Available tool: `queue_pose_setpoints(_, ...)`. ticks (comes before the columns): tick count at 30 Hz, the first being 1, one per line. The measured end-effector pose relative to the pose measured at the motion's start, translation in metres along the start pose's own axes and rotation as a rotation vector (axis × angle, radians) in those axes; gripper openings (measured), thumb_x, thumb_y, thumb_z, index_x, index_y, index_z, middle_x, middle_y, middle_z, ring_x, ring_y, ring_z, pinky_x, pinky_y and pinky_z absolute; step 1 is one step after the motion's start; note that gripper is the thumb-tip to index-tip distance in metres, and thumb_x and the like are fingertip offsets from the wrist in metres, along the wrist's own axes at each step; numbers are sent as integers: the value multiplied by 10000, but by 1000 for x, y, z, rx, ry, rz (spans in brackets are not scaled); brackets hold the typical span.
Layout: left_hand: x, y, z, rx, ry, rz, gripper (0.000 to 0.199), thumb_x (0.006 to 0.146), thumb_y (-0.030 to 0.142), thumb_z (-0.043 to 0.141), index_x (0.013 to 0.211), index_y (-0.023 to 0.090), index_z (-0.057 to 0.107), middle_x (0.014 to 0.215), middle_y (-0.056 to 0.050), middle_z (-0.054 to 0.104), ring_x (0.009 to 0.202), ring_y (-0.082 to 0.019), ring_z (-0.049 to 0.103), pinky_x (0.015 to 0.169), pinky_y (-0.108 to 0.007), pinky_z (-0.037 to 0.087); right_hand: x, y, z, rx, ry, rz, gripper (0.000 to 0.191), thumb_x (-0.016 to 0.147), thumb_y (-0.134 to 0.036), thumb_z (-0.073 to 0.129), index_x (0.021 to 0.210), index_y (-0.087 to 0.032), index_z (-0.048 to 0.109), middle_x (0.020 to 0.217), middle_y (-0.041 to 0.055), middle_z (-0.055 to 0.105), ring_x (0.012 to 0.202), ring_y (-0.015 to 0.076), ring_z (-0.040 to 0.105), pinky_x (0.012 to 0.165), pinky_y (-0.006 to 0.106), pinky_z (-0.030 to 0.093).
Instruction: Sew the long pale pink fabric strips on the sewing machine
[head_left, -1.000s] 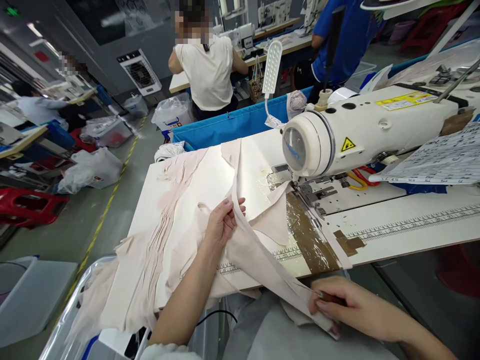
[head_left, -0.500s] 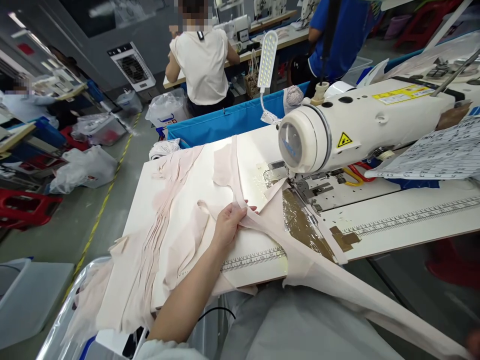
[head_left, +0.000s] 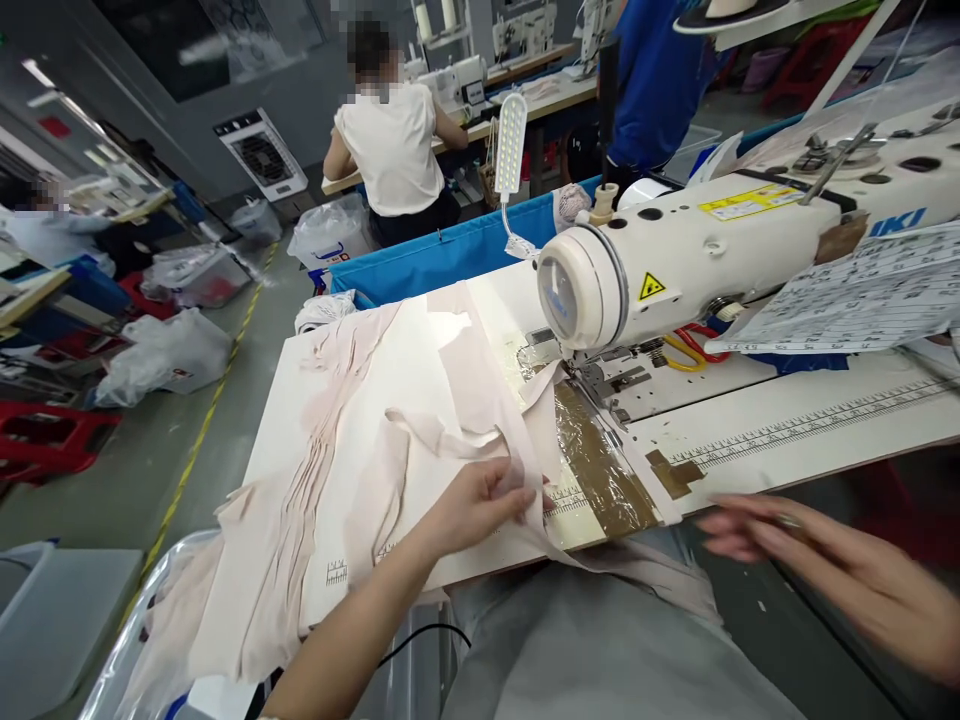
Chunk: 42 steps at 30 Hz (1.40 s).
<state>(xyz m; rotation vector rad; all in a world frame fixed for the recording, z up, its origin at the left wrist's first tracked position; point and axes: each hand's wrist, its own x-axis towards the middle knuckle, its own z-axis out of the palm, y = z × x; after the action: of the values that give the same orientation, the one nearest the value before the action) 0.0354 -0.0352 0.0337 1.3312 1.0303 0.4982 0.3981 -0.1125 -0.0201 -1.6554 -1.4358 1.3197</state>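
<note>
Pale pink fabric (head_left: 471, 385) lies across the table left of the sewing machine (head_left: 675, 250). My left hand (head_left: 487, 503) is closed on a narrow strip of it near the table's front edge, thumb on top. From there the strip runs over the edge and drapes across my lap (head_left: 660, 575). To the right, past the table edge, my right hand (head_left: 806, 555) hangs apart from the fabric. Motion smears its fingers; a small shiny spot shows among them, too blurred to name. One corner of fabric (head_left: 541, 390) reaches the machine's needle area.
Gathered pink pieces (head_left: 300, 500) hang over the table's left end above a clear bin (head_left: 150, 600). Yellow-and-red-handled scissors (head_left: 686, 348) lie behind the needle area. Printed sheets (head_left: 847, 290) lean on the machine. A co-worker in white (head_left: 394, 150) sits beyond the blue cloth trough (head_left: 420, 265).
My left hand has moved toward me and slightly right, drawing the fabric with it. My right hand has come in from the lower right corner, and the fabric's far end has dropped to my lap.
</note>
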Motion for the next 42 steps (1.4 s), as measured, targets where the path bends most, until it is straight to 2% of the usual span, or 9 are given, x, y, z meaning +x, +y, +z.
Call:
queue_pose_setpoints(5,-24,-15,42,58,-52,-38,413,879,555,541,903,154,641,813,-38,662,732,-136,583,695,-243,467,45,-76,90,284,-376,-108,610,911,-591,495,1394,-220,487,1235,138,645,996,238,687,852,392,582)
queue_pose_setpoints(10,-37,-11,55,447,-184,16,391,904,484,505,664,175,512,545,42,427,499,-78,335,497,-222,305,53,-82,132,328,-497,-224,448,915,-537,523,1159,-171,608,1051,100,697,930,194,685,857,359,556)
queue_pose_setpoints(12,-39,-1,37,576,-128,72,363,932,459,461,725,182,571,598,22,519,534,-92,427,533,-217,355,51,-78,136,399,-487,-227,428,910,-544,527,1079,-158,603,968,86,699,844,176,687,801,342,560)
queue_pose_setpoints(17,-48,-14,-9,1040,444,203,342,873,473,545,1078,206,609,1009,-82,662,931,-223,608,676,-288,474,44,-80,124,465,-399,-253,372,930,-510,515,1059,-167,575,954,52,668,701,121,669,725,284,535)
queue_pose_setpoints(22,-66,-67,32,1070,309,132,218,952,296,368,861,221,551,749,-13,631,649,-141,605,560,-243,408,27,-104,111,443,-504,-304,330,971,-446,468,1102,-163,575,1059,77,656,736,119,686,698,249,514)
queue_pose_setpoints(27,-63,-63,70,938,162,241,184,891,233,400,796,218,556,683,-21,629,580,-146,592,513,-240,393,5,-132,109,335,-661,-525,318,1000,-380,398,1165,-155,551,1050,93,673,796,125,672,736,260,521)
queue_pose_setpoints(31,-50,-42,27,934,338,207,236,928,256,396,765,218,563,646,1,625,554,-139,595,507,-244,438,-7,-124,112,303,-706,-503,294,1009,-369,371,1146,-167,534,954,71,678,756,129,668,712,265,510)
queue_pose_setpoints(34,-17,-37,-20,966,579,380,273,981,291,328,1069,203,571,1009,-77,689,888,-179,679,744,-322,558,-12,-110,122,467,-723,-375,276,1000,-404,393,1065,-169,522,963,75,665,681,110,652,657,250,497)
queue_pose_setpoints(42,70,-38,-65,1162,215,556,382,985,357,346,1265,218,567,1345,-56,606,1288,-181,528,1112,-402,427,-21,-109,121,693,-763,-382,331,953,-488,486,1036,-171,533,992,93,657,723,122,667,751,291,512)
